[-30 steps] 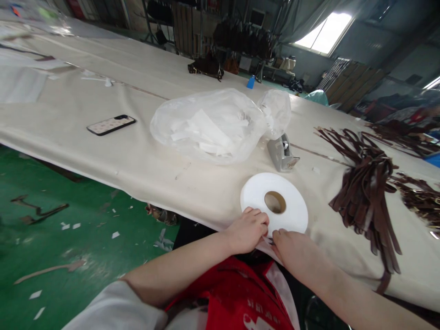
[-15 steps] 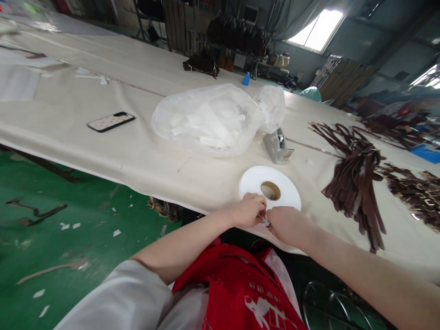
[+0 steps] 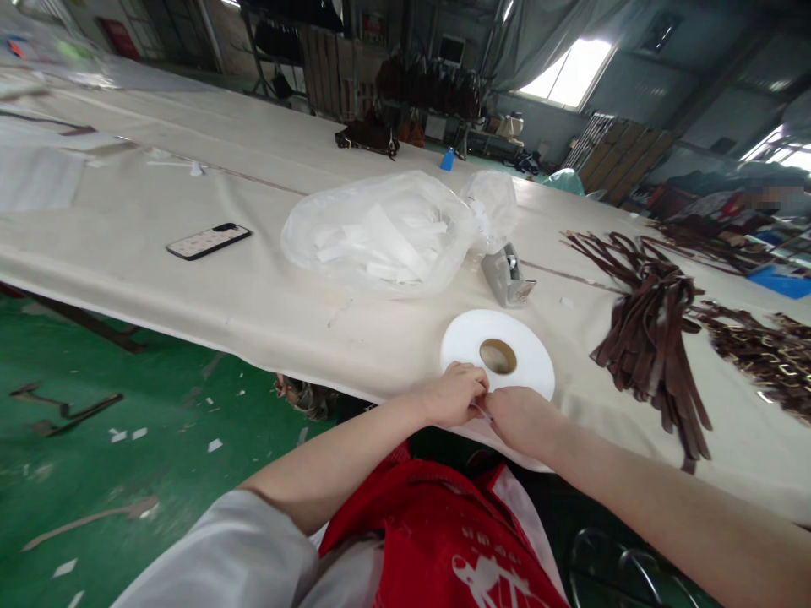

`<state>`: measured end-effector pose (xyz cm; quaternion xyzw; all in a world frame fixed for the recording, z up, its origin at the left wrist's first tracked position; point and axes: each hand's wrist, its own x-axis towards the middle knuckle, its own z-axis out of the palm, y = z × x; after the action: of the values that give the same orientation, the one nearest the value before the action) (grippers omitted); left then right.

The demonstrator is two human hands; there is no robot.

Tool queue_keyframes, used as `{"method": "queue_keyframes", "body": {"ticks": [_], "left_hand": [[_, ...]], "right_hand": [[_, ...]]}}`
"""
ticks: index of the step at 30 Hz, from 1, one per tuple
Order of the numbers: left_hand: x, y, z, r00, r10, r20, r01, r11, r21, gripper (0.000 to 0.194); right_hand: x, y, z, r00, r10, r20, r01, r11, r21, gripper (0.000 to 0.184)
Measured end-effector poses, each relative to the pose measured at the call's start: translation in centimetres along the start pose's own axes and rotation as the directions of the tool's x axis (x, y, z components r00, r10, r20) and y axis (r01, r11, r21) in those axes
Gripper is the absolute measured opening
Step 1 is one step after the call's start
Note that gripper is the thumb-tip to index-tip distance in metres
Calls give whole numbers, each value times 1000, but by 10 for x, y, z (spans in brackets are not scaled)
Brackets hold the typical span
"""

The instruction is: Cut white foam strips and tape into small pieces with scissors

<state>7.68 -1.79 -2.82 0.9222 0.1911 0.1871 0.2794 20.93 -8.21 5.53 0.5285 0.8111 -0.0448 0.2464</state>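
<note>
A wide white roll [image 3: 462, 336] with a brown cardboard core lies flat near the table's front edge. Just in front of it, my left hand [image 3: 457, 393] and my right hand [image 3: 523, 419] meet with fingertips almost touching. Both are closed in a pinch. Between them shows a small, thin, pale strip [image 3: 483, 413], gripped at either end; its full length is hidden by my fingers. Whether the strip runs back to the roll I cannot tell.
Behind the roll stand a grey tape dispenser [image 3: 505, 280] and a clear bag [image 3: 380, 241] of white pieces. A phone [image 3: 209, 241] lies left. Dark brown straps [image 3: 652, 325] and buckled straps [image 3: 760, 350] lie right. The table edge [image 3: 253, 346] drops to a green floor.
My view has tilted slightly, shifting the scene a little. The hands keep their pinch beside the roll, and more of the pale strip shows between them.
</note>
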Motion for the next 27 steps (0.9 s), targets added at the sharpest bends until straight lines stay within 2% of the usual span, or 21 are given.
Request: {"method": "queue_keyframes", "body": {"ticks": [8,15,21,27], "left_hand": [[-10,-3,-13,999,23,40,-20,996,-90,9],[-14,-5,-18,996,42,80,-34,994,-100,13],[-14,-4,-15,998,34,60,-29,996,-83,12],[-12,-3,-15,998,38,44,-35,996,-82,11]], "right_hand": [[-16,11,3,997,63,-38,-62,997,37,15],[-25,26,9,985,155,-78,-145,982,125,15],[-30,25,-3,974,194,-115,-178,975,136,14],[-19,20,-1,979,195,-57,-189,977,99,14]]}}
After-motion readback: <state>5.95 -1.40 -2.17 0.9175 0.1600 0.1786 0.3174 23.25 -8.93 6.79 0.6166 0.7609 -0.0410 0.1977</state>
